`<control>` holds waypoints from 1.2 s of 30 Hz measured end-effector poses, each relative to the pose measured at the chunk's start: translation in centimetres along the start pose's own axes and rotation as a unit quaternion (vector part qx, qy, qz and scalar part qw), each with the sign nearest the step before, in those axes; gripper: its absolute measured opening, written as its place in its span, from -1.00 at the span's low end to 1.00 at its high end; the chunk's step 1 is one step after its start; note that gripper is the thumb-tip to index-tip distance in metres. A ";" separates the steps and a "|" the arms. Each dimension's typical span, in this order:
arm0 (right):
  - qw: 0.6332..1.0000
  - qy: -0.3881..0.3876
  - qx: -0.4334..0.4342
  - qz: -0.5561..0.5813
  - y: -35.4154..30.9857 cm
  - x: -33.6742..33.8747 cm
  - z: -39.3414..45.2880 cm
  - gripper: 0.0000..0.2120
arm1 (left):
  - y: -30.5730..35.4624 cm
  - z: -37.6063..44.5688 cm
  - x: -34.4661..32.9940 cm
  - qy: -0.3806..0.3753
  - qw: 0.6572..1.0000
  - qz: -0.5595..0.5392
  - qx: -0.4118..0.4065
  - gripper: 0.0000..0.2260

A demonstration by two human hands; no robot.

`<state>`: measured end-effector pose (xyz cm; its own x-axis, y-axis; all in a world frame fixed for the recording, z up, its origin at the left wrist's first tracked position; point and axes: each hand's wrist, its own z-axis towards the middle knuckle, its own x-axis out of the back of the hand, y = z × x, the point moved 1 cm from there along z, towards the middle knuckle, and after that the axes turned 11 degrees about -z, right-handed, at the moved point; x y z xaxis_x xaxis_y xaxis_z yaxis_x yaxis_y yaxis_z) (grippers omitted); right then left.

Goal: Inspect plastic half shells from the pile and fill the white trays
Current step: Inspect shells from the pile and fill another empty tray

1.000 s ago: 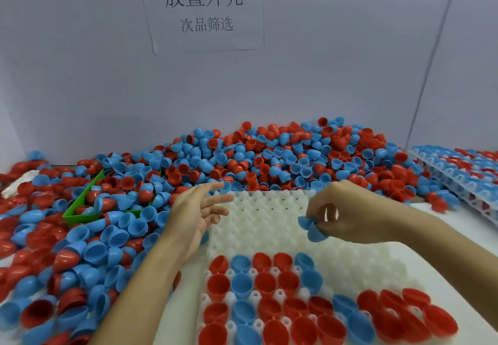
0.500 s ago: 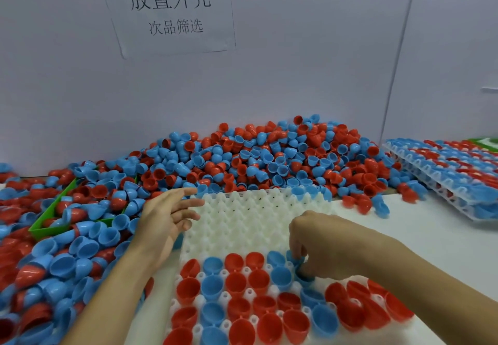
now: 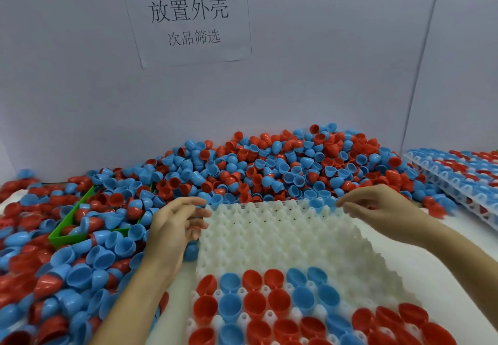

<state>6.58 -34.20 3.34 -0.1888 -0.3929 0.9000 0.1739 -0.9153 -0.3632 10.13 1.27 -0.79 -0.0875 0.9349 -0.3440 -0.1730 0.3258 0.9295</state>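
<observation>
At the tray's far edge, right hand (image 3: 377, 209) empty, fingers loosely bunched; shell pile (image 3: 269, 166) lies just beyond it, nearer than to left hand (image 3: 175, 223), relaxed, beside white tray (image 3: 283, 236)

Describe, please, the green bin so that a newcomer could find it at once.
Start at the big pile of red and blue shells against the back wall and follow it left, past the left hand. The green bin sits half buried there, the only green, straight-edged thing among the round shells.
</observation>
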 end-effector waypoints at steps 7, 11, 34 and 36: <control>0.965 0.203 -0.145 0.083 7.3 -5.5 0.9 -0.73 | 1.0 -0.4 -1.2 0.010 0.943 0.276 -0.186 -0.69; 0.958 0.265 -0.097 0.060 7.8 -5.9 1.0 -0.66 | 2.5 0.7 -3.4 -0.020 0.898 0.377 -0.227 -0.72; 0.935 0.335 -0.095 0.063 9.0 -6.4 1.6 -0.67 | -6.8 19.4 -17.1 -0.102 0.723 0.682 0.040 -0.11; 0.938 0.330 -0.090 0.059 9.0 -6.5 1.6 -0.67 | -6.9 19.3 -16.9 -0.093 0.719 0.687 0.053 -0.09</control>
<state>10.92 -39.73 -5.41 -0.7458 -0.4071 0.5273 0.0764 -0.8386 -0.5394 31.73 -14.09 1.17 0.0294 0.3852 0.9224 0.0280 -0.9227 0.3844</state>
